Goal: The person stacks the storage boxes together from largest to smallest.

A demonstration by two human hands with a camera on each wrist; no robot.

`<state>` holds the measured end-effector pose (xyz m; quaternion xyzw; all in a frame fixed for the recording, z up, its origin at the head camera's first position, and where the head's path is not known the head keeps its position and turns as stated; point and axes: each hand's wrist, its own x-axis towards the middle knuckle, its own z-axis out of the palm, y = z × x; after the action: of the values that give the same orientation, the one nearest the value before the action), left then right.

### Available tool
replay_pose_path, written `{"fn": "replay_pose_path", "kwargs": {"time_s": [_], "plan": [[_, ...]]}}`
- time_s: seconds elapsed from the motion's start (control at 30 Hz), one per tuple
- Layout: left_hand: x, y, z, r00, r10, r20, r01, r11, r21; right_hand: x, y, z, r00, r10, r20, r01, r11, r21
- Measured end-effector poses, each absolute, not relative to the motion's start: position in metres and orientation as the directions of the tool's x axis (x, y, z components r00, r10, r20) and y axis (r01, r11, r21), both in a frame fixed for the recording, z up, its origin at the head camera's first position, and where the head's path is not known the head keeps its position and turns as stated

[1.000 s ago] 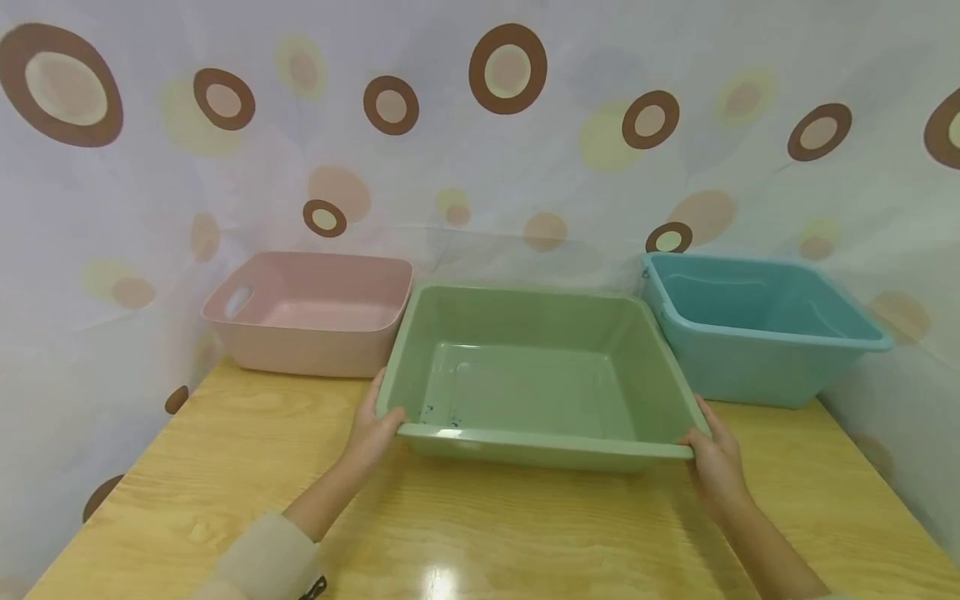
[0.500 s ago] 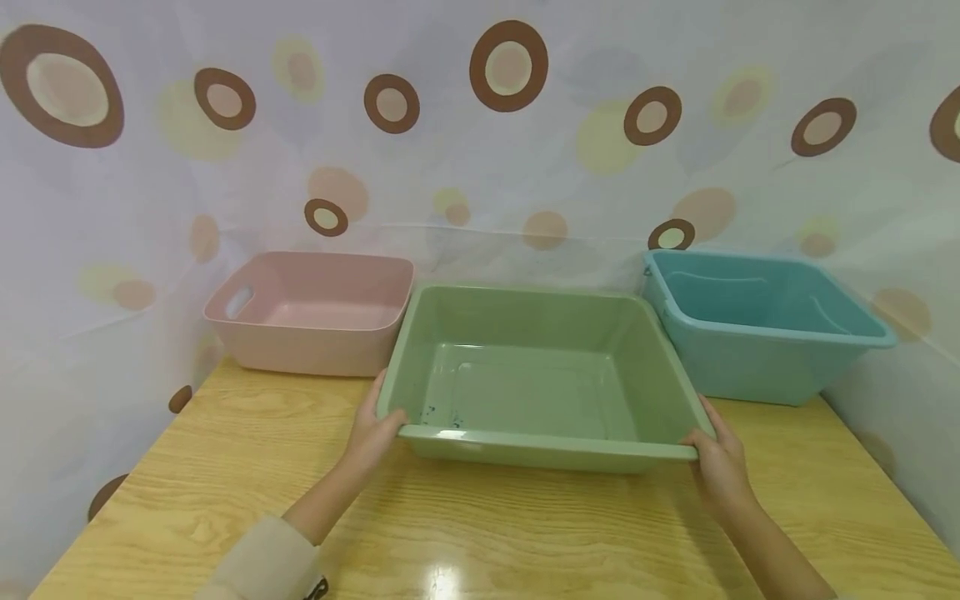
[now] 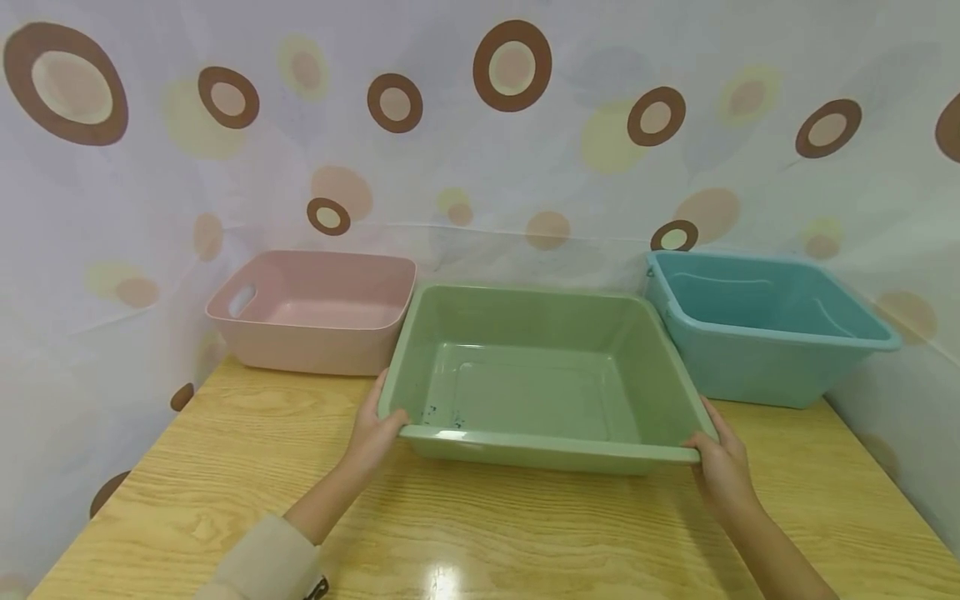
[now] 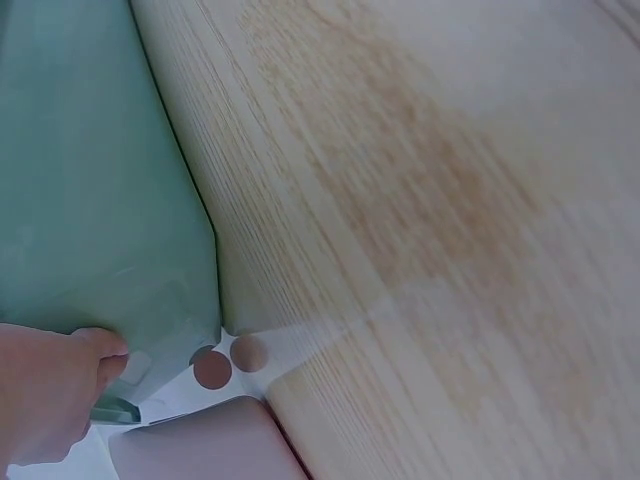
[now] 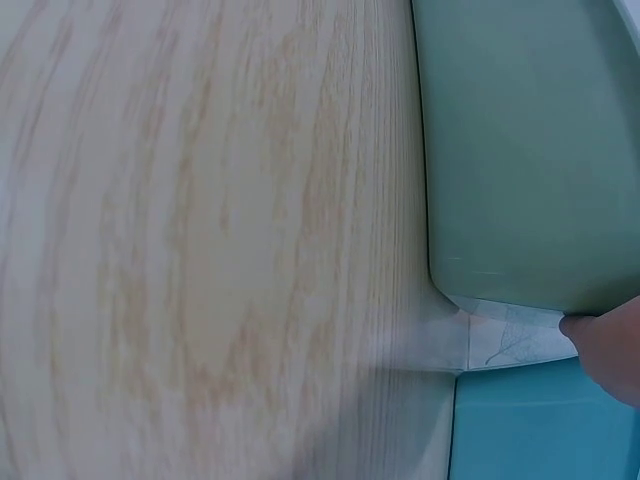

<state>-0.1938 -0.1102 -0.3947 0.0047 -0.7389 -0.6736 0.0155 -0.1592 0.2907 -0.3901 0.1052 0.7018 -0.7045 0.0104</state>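
Observation:
A green plastic basin [image 3: 532,392] sits in the middle of the wooden table, with a few small dark blue specks inside its near left corner. My left hand [image 3: 372,429] grips the rim at that corner, thumb over the edge and fingers along the outer side. At the near right corner my right hand [image 3: 720,462] holds the rim in the same way. In the left wrist view, fingers [image 4: 100,345] curl against the basin's outer wall [image 4: 100,180]. The right wrist view catches only part of the right hand [image 5: 612,350] at the basin's underside corner.
Left of the basin stands a pink tub [image 3: 315,346] with a handle slot. A deeper blue-green tub [image 3: 757,362] is on the right, close against the basin's far right corner. Behind them hangs a white sheet [image 3: 480,167] with brown circles. The wooden table [image 3: 480,533] extends toward me.
Both hands keep their grip on the green basin, which stays in place. The head view has shifted very slightly.

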Motion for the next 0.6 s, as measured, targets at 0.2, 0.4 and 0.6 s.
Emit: {"fn": "replay_pose_path", "kwargs": {"time_s": [0.2,0.4,0.6], "plan": [[-0.1933,-0.11,-0.3949,-1.0,-0.017,0.02,0.018,0.093,0.996,-0.1576,0.2917,-0.3923,-0.981,0.123,-0.149,0.148,-0.023,-0.989],[-0.1926,-0.1107,-0.3956,-1.0,-0.012,0.005,0.004,0.092,0.996,-0.1569,0.2921,-0.3935,-0.986,0.111,-0.121,0.122,-0.003,-0.993],[-0.1912,-0.1103,-0.3943,-1.0,-0.017,-0.006,-0.008,0.085,0.996,-0.1563,0.2929,-0.3947,-0.987,0.112,-0.112,0.113,0.001,-0.994]]}}
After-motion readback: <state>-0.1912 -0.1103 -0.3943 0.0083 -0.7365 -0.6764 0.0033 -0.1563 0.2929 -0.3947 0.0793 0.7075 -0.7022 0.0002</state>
